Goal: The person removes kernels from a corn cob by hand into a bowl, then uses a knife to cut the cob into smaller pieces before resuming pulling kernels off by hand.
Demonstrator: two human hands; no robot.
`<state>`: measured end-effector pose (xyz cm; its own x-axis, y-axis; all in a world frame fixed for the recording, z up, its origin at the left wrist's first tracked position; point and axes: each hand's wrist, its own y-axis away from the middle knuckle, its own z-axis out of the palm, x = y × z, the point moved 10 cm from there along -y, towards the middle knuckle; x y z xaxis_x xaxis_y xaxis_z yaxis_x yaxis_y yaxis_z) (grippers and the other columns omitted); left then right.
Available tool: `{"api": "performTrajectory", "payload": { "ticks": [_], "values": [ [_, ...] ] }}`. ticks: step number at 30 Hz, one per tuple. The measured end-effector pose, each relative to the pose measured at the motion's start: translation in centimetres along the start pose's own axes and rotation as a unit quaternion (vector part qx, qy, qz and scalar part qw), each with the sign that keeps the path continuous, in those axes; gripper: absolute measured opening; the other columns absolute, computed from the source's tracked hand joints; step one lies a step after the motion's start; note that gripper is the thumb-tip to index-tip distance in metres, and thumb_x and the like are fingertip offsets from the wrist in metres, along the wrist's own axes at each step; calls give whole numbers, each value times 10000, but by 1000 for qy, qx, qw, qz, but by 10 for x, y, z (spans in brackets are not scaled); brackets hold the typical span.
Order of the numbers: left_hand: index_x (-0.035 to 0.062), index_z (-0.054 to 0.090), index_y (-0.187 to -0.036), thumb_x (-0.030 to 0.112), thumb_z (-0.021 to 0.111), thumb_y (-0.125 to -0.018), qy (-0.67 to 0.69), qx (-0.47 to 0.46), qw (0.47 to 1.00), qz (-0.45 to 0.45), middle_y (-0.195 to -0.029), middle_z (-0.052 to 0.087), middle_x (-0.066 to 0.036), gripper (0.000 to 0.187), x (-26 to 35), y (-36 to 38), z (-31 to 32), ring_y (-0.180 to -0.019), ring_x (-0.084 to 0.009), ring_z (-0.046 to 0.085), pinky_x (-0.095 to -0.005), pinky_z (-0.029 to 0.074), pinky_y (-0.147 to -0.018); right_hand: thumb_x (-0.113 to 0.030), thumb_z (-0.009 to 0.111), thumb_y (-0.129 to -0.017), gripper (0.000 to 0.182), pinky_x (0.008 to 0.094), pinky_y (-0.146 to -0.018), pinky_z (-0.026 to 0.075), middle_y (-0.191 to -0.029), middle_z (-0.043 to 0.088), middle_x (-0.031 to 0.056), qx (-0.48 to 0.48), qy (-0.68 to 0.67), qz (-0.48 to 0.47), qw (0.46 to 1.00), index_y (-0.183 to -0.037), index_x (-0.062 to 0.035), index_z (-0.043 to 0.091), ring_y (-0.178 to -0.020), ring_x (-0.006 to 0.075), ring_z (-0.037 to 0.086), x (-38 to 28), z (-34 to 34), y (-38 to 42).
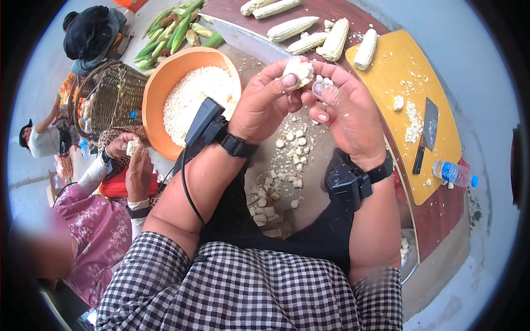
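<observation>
My left hand [263,103] is closed around a short chunk of white corn cob [300,70], with the thumb pressed on its side. Close beside it, my right hand [353,113] has its fingers curled, and a few white corn kernels [324,81] sit between its thumb and forefinger. The fingertips of both hands nearly meet; whether they touch is hard to tell. Left of my forearm stands an orange basin [156,105] holding a heap of loose white kernels [199,95]. Cut cob pieces [269,212] lie scattered on the floor below my hands.
On the red table [441,229] lie husked corn ears [292,28] and a yellow cutting board [386,55] with a cleaver [427,129]. A water bottle [454,173] rests there too. Unhusked corn [176,33] and a wicker basket [118,94] are at left. A co-worker's hands [138,165] hold a cob piece.
</observation>
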<state>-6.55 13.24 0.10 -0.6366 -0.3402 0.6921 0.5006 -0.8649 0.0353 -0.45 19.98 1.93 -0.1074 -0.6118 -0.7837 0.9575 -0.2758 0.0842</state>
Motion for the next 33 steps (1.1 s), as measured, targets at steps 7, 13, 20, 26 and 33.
{"api": "performTrajectory", "payload": {
  "ticks": [7,13,20,26,33],
  "values": [
    [36,538,-1239,87,635,-865,-27,34,999,27,-1040,619,-25,390,-5,10,0,-834,-95,553,-225,437,-667,-103,610,-901,328,182,-566,448,-917,604,59,43,107,-48,992,-1185,36,525,-733,64,566,-3,-1,12],
    [17,537,-1235,61,645,-857,-44,13,998,44,-1010,625,-51,396,-4,16,8,-800,-108,564,-233,445,-659,-99,559,-923,314,177,-558,439,-834,580,39,42,99,-66,992,-1200,43,518,-689,51,530,-1,-1,18],
    [1,518,-1246,63,644,-857,-42,-7,998,56,-1005,624,-57,413,-4,23,15,-827,-121,588,-230,457,-666,-137,509,-947,303,172,-536,411,-778,543,15,32,53,-64,996,-1193,40,517,-655,44,491,7,-6,20],
    [-2,507,-1257,41,656,-841,-23,-9,998,57,-1004,625,-61,445,-2,25,22,-836,-133,602,-247,480,-686,-207,545,-950,343,169,-535,404,-793,546,22,46,12,-45,998,-1184,41,516,-658,36,483,4,1,24],
    [-5,539,-1230,17,680,-814,-104,1,989,106,-975,635,-61,440,1,29,15,-859,-138,604,-260,508,-678,-206,559,-941,328,165,-535,417,-802,553,8,26,88,-74,993,-1178,20,541,-659,30,493,4,1,25]
  ]
}}
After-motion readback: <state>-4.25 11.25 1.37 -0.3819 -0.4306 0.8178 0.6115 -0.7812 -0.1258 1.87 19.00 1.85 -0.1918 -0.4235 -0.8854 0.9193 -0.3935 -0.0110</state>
